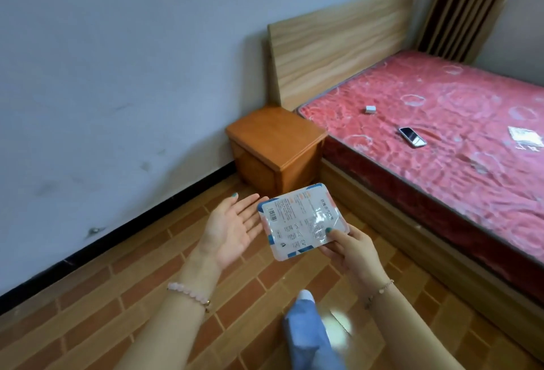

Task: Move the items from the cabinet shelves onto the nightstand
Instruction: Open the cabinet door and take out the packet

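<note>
A flat white plastic packet [300,221] with printed text and blue corners is held in front of me, above the floor. My right hand [351,249] pinches its near right corner, thumb on top. My left hand [229,229] is open, palm up, fingers straight, at the packet's left edge. The orange-brown wooden nightstand [276,137] stands beyond my hands in the corner between the wall and the bed, and nothing lies on its top. No cabinet is in view.
A bed with a red mattress [441,140] and a wooden headboard [338,36] fills the right side. On the mattress lie a phone [412,137], a small white box [370,109] and a clear wrapper [525,137]. My blue-trousered leg [306,334] steps over the tiled floor.
</note>
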Demonstrator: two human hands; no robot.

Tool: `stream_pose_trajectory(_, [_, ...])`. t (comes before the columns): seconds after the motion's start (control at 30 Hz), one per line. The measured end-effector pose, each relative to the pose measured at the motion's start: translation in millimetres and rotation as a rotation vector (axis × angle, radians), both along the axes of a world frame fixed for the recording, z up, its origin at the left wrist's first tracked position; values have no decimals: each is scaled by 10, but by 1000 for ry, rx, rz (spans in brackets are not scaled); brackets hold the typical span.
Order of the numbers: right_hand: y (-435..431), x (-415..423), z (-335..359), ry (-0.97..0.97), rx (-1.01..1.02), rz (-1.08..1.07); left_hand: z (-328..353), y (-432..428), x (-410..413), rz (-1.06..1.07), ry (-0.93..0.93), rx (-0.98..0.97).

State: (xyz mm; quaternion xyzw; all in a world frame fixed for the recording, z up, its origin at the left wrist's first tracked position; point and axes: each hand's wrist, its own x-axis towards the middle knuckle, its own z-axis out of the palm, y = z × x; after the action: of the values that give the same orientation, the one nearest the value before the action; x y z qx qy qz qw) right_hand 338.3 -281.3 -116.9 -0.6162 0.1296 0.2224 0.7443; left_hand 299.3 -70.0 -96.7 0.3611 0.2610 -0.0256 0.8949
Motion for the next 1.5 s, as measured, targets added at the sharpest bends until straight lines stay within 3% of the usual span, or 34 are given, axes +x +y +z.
stream_pose_trajectory(0.37, [430,2200,52,19,78,125,97,421,1971,85,28,23])
stream_pose_trajectory(0.73, [951,3678,-131,47,74,172,-141,931,3362,131,72,-27])
stream_pose_trajectory(1.2, [2448,5911,-932,227,-152,215,-1106,2383,5519,148,258,-93])
stream_pose_trajectory(1.5, [3359,6857,-1606,408,-158,276,-1849,3220,6324,352,325,-255])
